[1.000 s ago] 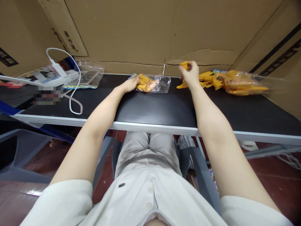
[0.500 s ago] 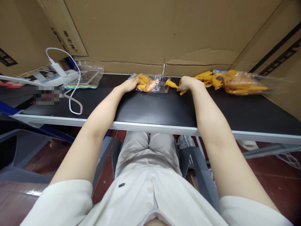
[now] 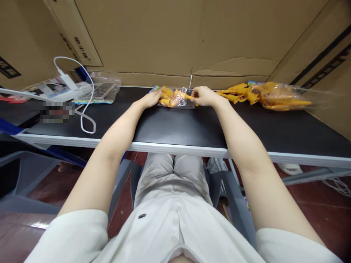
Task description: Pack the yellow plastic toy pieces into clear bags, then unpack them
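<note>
A small clear plastic bag with several orange plastic pieces inside lies at the far middle of the black table. My left hand rests on the bag's left end, fingers curled over it. My right hand is at the bag's right mouth, pinched on an orange plastic piece that reaches into the bag. A loose heap of orange pieces lies just right of my right hand.
A larger clear bag of orange pieces lies at the far right. A white power strip with charger and cable and another clear bag sit far left. Cardboard walls stand behind and beside the table.
My right hand came down from the heap with an orange piece and moved left to the small bag's mouth. My left hand stayed on the bag.
</note>
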Tool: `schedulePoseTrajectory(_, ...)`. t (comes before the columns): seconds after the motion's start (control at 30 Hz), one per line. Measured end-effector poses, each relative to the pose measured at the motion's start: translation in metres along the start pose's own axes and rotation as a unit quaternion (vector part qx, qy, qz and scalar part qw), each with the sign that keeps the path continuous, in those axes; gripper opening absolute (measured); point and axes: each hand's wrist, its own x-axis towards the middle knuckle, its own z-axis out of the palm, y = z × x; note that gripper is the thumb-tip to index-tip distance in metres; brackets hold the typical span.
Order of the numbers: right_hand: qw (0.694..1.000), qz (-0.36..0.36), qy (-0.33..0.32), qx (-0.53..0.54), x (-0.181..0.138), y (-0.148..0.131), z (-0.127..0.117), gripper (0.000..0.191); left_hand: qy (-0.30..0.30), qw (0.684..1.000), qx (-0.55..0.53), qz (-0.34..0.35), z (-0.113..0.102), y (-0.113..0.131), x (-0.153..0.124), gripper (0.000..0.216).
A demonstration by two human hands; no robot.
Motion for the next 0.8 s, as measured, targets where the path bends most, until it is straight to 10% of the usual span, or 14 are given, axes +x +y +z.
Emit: schedulePoseTrajectory(0.8,0.985,0.013,0.010,0.170,0.000,-0.013,0.029,0.015,-0.005,0.979,-0.199,0.033,0.005,0.023,-0.010,0.069)
